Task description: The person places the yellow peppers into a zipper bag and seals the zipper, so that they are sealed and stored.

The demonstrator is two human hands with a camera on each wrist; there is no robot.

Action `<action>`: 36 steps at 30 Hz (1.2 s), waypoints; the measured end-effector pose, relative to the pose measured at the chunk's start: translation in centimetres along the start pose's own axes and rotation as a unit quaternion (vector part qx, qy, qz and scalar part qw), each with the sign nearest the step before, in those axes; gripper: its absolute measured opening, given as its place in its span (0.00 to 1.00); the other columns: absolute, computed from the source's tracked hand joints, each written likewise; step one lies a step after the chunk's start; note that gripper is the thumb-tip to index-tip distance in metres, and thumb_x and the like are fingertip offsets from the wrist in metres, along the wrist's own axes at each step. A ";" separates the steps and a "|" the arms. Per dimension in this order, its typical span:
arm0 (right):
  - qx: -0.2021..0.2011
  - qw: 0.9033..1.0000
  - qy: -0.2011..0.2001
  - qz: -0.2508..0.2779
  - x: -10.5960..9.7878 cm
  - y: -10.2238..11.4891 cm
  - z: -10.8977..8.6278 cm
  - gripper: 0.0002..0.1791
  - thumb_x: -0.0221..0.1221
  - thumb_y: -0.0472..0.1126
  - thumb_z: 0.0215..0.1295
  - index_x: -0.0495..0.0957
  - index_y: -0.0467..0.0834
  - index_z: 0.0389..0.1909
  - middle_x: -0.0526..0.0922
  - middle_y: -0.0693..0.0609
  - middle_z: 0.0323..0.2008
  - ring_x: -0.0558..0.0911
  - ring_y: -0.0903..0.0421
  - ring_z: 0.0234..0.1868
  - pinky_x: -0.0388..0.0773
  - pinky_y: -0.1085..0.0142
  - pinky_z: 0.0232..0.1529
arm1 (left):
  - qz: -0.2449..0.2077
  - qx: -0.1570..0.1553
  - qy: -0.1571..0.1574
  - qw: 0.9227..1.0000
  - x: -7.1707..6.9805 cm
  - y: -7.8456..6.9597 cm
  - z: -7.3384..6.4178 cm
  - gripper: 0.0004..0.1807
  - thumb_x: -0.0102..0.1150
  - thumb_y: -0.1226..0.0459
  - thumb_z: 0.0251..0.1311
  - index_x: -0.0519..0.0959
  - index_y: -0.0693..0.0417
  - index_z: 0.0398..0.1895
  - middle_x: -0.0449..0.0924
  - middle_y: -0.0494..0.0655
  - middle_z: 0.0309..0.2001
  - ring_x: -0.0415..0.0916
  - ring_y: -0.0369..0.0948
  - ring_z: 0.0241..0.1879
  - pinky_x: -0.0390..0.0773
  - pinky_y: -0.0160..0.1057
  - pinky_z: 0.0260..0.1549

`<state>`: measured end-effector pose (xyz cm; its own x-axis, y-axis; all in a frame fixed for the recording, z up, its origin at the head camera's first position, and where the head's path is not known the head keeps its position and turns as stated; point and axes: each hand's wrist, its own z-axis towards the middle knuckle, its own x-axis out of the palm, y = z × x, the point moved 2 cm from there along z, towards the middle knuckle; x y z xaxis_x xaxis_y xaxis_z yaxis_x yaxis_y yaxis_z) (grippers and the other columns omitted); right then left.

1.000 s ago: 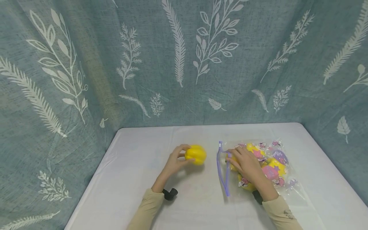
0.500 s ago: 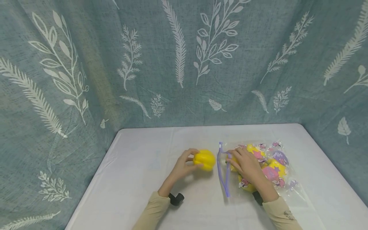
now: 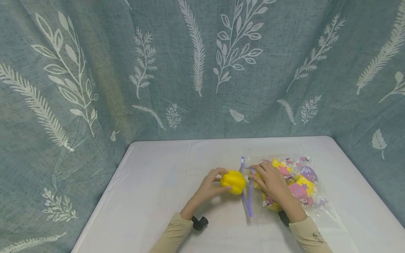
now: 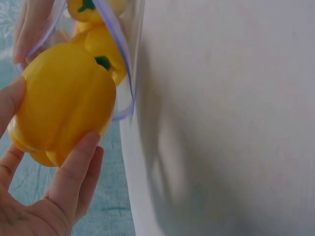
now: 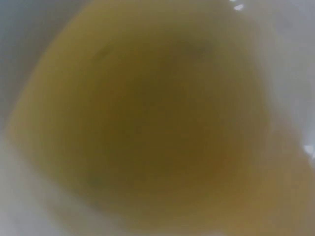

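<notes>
My left hand (image 3: pixel 209 186) grips a yellow bell pepper (image 3: pixel 233 182) between thumb and fingers, right at the mouth of a clear zip bag (image 3: pixel 298 190) printed with pink and purple figures. In the left wrist view the held pepper (image 4: pixel 64 101) overlaps the bag's purple zip rim (image 4: pixel 119 42), its green stem end toward the opening. More yellow peppers (image 4: pixel 101 46) lie inside the bag. My right hand (image 3: pixel 274 183) lies over the bag and pinches its upper rim, keeping the mouth apart. Blurred yellow fills the right wrist view.
The bag lies on a white-covered table (image 3: pixel 158 168), right of centre. A teal curtain (image 3: pixel 202 116) with white leaf prints hangs behind and at both sides. A black wrist camera (image 3: pixel 200 223) sits at the left wrist.
My left hand has carried the pepper rightward and slightly nearer to me, up to the bag's purple rim, which it now partly covers. The right hand and the bag have stayed in place.
</notes>
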<state>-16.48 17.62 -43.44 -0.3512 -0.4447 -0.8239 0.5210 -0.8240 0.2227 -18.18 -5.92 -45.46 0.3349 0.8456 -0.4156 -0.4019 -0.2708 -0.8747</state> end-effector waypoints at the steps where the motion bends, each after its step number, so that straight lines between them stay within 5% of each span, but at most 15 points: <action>1: -0.002 1.000 -0.002 0.000 0.0 0.0 0.0 0.18 0.59 0.51 0.59 0.76 0.49 0.48 0.78 0.53 0.38 0.77 0.53 0.39 0.76 0.61 0.34 | 0.001 -0.001 0.004 1.000 0.2 0.0 0.0 0.24 0.69 0.63 0.49 0.72 0.54 0.50 0.74 0.48 0.50 0.67 0.45 0.52 0.75 0.44 0.50; 17: 0.000 1.000 0.001 -0.001 0.0 0.0 0.0 0.17 0.60 0.50 0.59 0.76 0.50 0.48 0.77 0.54 0.37 0.76 0.55 0.38 0.76 0.63 0.33 | 0.007 -0.009 0.024 1.000 2.1 -0.1 0.2 0.25 0.67 0.61 0.51 0.71 0.53 0.52 0.73 0.48 0.51 0.67 0.44 0.53 0.74 0.44 0.52; 26: -0.004 1.000 0.000 -0.005 0.0 0.0 0.1 0.17 0.59 0.50 0.60 0.76 0.48 0.48 0.77 0.53 0.37 0.76 0.54 0.38 0.75 0.63 0.32 | -0.001 0.010 0.027 1.000 2.2 -3.1 0.1 0.24 0.66 0.69 0.51 0.69 0.66 0.51 0.73 0.60 0.50 0.67 0.54 0.51 0.75 0.50 0.51; 36: -0.012 1.000 -0.005 -0.001 0.1 0.0 0.1 0.16 0.59 0.50 0.60 0.76 0.48 0.47 0.77 0.53 0.37 0.76 0.55 0.37 0.76 0.62 0.32 | 0.015 -0.004 0.022 1.000 3.5 -0.4 0.6 0.25 0.68 0.60 0.50 0.71 0.53 0.51 0.74 0.47 0.50 0.67 0.44 0.51 0.75 0.40 0.51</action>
<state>-16.53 17.56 -43.47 -0.3599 -0.4474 -0.8187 0.5393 -0.8159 0.2088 -17.38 -2.57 -46.43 0.3599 0.8158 -0.4528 -0.4062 -0.2999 -0.8632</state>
